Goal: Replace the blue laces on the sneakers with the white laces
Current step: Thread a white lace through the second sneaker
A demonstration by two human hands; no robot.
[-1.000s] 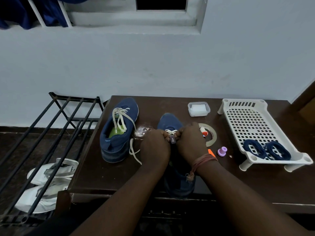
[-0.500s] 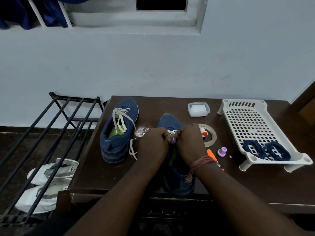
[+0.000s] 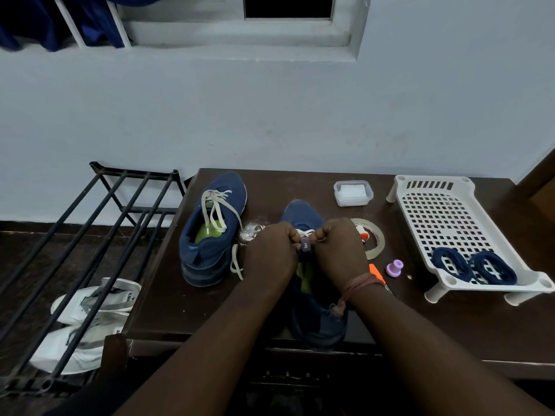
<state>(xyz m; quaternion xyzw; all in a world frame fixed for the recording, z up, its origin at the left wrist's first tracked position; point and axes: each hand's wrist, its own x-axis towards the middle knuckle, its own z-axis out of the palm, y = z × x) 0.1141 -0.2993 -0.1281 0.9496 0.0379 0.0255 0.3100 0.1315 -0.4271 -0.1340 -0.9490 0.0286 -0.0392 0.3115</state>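
The right sneaker (image 3: 303, 216) stands near the front edge of the tabletop (image 3: 375, 319), its toe pointing to the back edge, and both hands are over its tongue. The left hand (image 3: 270, 253) and the right hand (image 3: 338, 250) each have the fingers curled and pinch the white lace (image 3: 304, 233) between them, almost touching. The left sneaker (image 3: 210, 229) stands beside the left hand, toward the left edge, with its white lace hanging loose. At the right edge stands a white perforated tray (image 3: 444, 205); two coiled blue laces (image 3: 474, 267) lie in its front end. A small lidded plastic box (image 3: 353, 193) with white content stands near the back edge.
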